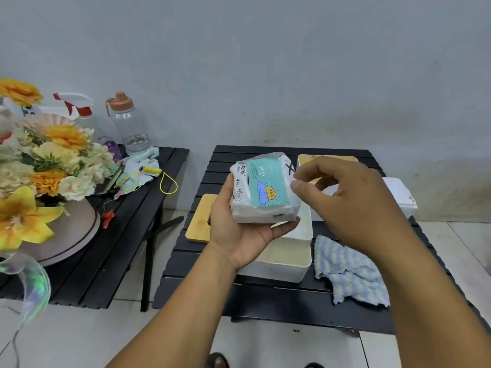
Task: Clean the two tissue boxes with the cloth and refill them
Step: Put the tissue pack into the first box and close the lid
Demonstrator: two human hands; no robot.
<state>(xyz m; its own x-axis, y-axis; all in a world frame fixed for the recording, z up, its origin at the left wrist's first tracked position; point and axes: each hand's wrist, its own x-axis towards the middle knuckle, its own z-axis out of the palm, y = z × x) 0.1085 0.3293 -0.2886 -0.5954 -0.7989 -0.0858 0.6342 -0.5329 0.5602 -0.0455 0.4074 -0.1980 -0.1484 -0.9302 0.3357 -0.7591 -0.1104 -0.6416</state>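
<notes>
My left hand (239, 235) grips a white tissue pack (264, 189) with a teal label from below, holding it above an open white tissue box (284, 261) on the black slatted table (202, 261). My right hand (342, 197) hovers at the pack's right edge with thumb and fingers curled close together; I cannot tell whether they pinch the wrapper. A wooden lid (199, 221) lies left of the box. A second white box (401, 195) and another wooden-topped lid (326, 159) sit at the back right, partly hidden by my right hand. A blue-and-white cloth (348, 269) lies crumpled right of the open box.
A second black table (106, 261) on the left carries a flower arrangement (45, 166), a spray bottle (79, 107), a clear water bottle (130, 123), a pale cloth and a yellow cord (164, 181). A grey wall stands behind. Tiled floor shows between the tables.
</notes>
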